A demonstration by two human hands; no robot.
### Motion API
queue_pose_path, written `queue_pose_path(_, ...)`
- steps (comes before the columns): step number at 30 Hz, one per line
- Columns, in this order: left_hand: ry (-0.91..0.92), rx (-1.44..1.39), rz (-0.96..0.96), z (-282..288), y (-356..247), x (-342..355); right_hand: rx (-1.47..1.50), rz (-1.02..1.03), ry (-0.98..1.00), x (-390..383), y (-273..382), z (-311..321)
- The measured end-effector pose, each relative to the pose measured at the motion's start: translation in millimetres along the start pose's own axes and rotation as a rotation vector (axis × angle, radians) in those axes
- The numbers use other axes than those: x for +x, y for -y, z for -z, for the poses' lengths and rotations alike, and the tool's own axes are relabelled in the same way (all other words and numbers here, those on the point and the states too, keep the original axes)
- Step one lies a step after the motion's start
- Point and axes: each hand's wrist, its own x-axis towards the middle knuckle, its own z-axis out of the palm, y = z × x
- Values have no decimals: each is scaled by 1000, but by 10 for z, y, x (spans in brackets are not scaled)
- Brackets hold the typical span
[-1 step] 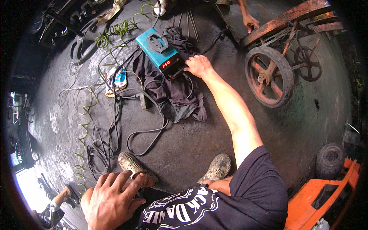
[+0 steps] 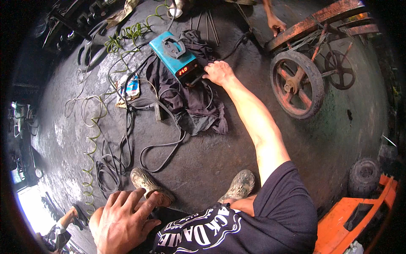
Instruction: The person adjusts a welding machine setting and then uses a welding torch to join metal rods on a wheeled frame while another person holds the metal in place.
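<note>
The step in hand looks to be an adjustment or a connection at the front panel of the teal portable welding machine (image 2: 165,51), judging by where the right hand (image 2: 220,73) works. The machine rests on a dark crumpled cloth (image 2: 198,114) spread over the concrete floor (image 2: 211,152), toward the cloth's far edge; its lit display (image 2: 183,71) faces the near edge, and a black handle (image 2: 174,47) tops the case.

The right hand's fingers are bent and gathered at the right side of that panel; whether they pinch a knob or a cable plug, I cannot tell. The left hand (image 2: 127,222) lies over the left knee, holding nothing, its fingers loosely bent and slightly spread.

In my judgement, the next move calls for small fingertip turns or a steady push, with an eye on the display and without dragging the black cable (image 2: 184,136) that loops off the cloth's near edge. Well apart, a co-worker's hand (image 2: 275,24) touches a rusty red frame (image 2: 315,26).
</note>
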Motion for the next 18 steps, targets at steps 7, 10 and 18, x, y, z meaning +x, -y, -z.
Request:
queue_pose_path(7,49,19,26,82,-105,31,1,-19,26,-20,21,75)
queue_pose_path(10,49,19,9,74,-101,29,0,-16,18,-21,11,46)
queue_pose_path(18,31,-2,-7,58,-86,21,-17,-23,51,-7,9,20)
